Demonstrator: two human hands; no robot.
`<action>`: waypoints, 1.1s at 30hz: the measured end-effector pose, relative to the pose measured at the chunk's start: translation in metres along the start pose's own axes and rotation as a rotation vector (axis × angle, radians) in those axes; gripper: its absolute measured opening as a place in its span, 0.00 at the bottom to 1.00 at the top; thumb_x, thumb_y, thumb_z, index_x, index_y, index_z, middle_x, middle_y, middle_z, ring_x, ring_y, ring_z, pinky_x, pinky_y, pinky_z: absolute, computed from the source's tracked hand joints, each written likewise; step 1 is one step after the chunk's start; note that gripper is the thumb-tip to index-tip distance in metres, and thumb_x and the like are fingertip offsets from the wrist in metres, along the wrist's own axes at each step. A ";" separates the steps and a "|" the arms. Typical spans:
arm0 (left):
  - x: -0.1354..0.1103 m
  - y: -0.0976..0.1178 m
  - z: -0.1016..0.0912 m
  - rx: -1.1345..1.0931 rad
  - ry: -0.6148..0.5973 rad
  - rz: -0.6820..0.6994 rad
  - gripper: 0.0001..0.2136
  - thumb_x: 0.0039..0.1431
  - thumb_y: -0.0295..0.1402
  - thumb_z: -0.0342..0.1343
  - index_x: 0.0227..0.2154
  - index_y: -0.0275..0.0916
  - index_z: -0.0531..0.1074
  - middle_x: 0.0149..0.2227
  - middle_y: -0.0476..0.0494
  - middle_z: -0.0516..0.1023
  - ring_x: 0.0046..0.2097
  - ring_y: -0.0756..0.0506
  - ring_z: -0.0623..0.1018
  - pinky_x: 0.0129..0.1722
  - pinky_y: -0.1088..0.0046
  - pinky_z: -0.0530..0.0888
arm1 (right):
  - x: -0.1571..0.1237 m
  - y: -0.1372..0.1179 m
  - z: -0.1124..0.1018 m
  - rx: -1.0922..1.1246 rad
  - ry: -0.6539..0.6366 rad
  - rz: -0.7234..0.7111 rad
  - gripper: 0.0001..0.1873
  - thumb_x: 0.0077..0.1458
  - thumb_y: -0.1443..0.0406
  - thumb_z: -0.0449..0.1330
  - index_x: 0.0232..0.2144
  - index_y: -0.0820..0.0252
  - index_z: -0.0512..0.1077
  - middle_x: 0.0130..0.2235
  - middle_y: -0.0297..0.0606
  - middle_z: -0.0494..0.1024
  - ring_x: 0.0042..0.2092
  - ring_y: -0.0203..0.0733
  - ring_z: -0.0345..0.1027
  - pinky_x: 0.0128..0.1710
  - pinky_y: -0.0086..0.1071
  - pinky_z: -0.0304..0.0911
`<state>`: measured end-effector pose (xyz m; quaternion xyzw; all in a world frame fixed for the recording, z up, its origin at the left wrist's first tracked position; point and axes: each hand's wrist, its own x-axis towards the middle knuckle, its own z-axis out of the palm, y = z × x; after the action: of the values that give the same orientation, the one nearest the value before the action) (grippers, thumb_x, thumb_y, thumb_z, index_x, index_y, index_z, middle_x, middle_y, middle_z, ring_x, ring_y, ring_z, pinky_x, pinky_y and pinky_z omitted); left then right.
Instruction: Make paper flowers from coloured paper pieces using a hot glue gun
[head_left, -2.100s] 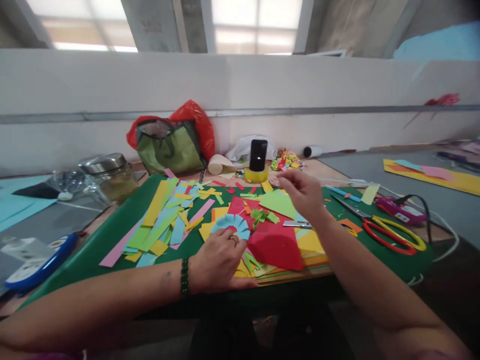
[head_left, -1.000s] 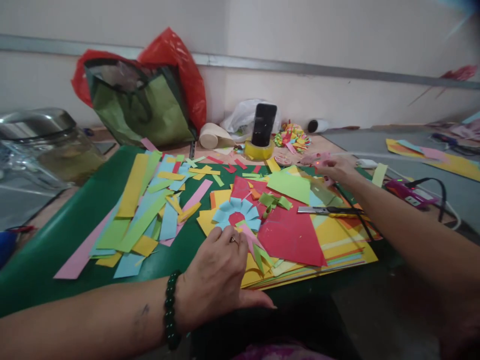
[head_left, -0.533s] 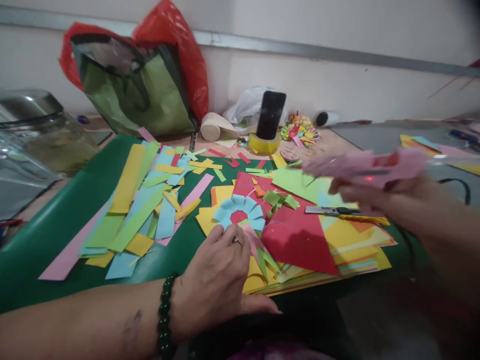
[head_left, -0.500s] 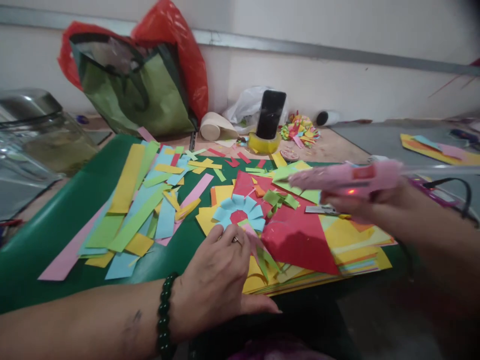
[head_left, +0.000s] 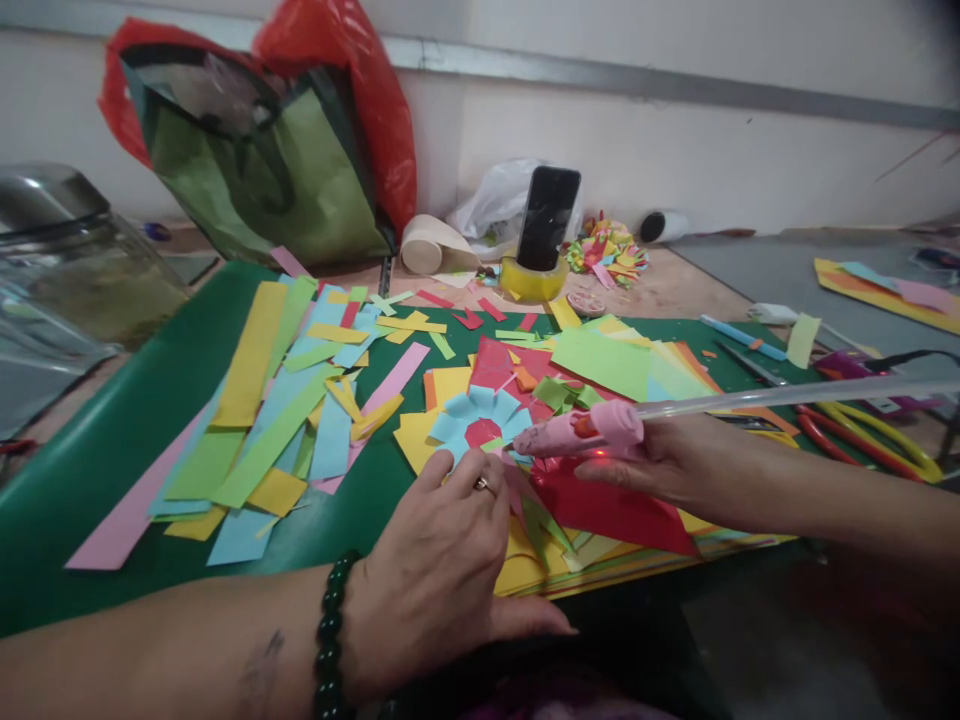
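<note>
A light blue paper flower [head_left: 454, 418] with a red centre lies on a pile of coloured paper. My left hand [head_left: 442, 565] rests at its lower edge, fingers curled and pressed down on it. Pink and green paper strips [head_left: 540, 510] stick out beside those fingers. In my right hand [head_left: 686, 468] is a pink glue gun [head_left: 589, 430] with a lit red light and a clear glue stick out of its back. Its nozzle is at the flower's right side, close to my left fingertips. Under the gun lies a red paper sheet [head_left: 615, 510]; curled green paper pieces [head_left: 559, 393] sit just behind.
Cut paper strips [head_left: 300, 400] cover the left of the green mat [head_left: 105, 460]. A glass jug [head_left: 67, 270] stands far left. Scissors [head_left: 870, 440] lie right, near a purple device [head_left: 862, 375]. At the back are a phone [head_left: 550, 215], tape roll [head_left: 532, 280] and green bag [head_left: 270, 180].
My right hand has brought the glue gun left and down, from above the paper pile to the flower. The left hand stays on the flower. The view has shifted slightly.
</note>
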<state>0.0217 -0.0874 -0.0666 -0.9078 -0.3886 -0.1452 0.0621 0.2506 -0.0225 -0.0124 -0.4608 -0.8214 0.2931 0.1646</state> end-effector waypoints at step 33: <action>0.004 0.003 -0.005 0.102 0.044 0.019 0.41 0.44 0.70 0.49 0.35 0.30 0.77 0.30 0.41 0.76 0.34 0.41 0.71 0.39 0.63 0.65 | 0.002 -0.010 -0.005 -0.162 -0.244 -0.001 0.25 0.61 0.46 0.50 0.50 0.48 0.77 0.44 0.36 0.82 0.47 0.51 0.75 0.44 0.38 0.70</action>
<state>0.0252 -0.0875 -0.0602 -0.9037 -0.3854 -0.1445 0.1181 0.2456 -0.0234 -0.0020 -0.4332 -0.8565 0.2796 0.0256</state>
